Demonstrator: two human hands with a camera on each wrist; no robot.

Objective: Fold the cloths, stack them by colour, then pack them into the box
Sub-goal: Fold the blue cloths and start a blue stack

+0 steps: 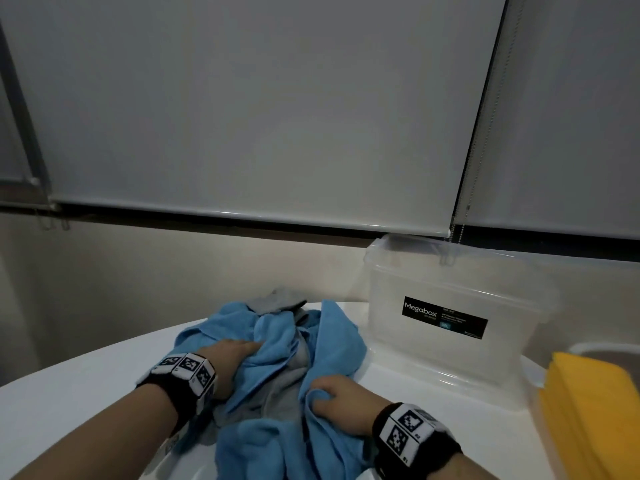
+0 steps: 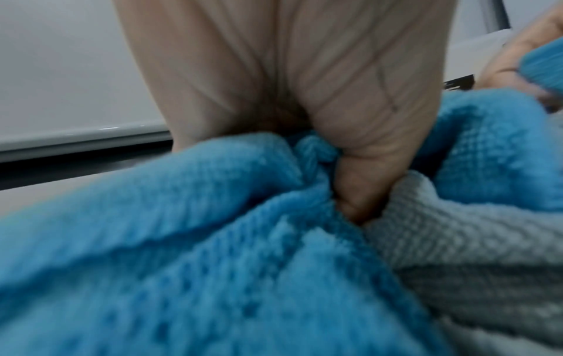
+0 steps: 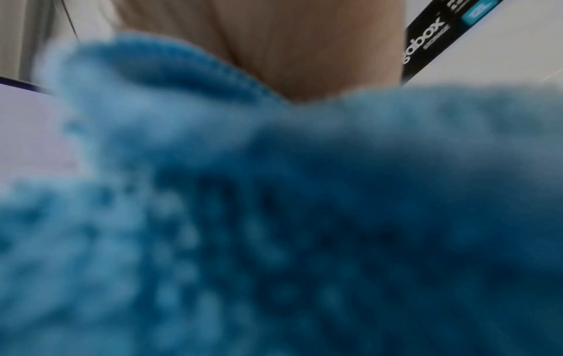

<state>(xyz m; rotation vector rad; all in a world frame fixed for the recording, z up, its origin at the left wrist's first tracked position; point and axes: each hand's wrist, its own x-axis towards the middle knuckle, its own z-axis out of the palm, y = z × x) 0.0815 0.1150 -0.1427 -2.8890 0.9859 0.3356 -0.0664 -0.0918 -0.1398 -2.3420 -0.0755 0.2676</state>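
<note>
A heap of crumpled blue cloths (image 1: pixel 332 344) and grey cloths (image 1: pixel 284 386) lies mid-table in the head view. My left hand (image 1: pixel 239 355) grips a bunch of blue cloth (image 2: pixel 213 216) at the heap's left, with grey cloth (image 2: pixel 472 253) beside the thumb. My right hand (image 1: pixel 329 400) holds a fold of blue cloth (image 3: pixel 274 204) at the heap's right front; the cloth fills the blurred right wrist view and hides the fingers. A clear plastic box (image 1: pixel 450 327) with a black label stands to the right. A folded yellow stack (image 1: pixel 595 414) sits at the far right.
The white round table (image 1: pixel 86 393) has bare surface to the left of the heap. The box (image 3: pixel 432 38) stands close to my right hand. A wall and lowered blinds (image 1: pixel 242 116) rise behind the table. A pale lid edge (image 1: pixel 606 348) shows behind the yellow stack.
</note>
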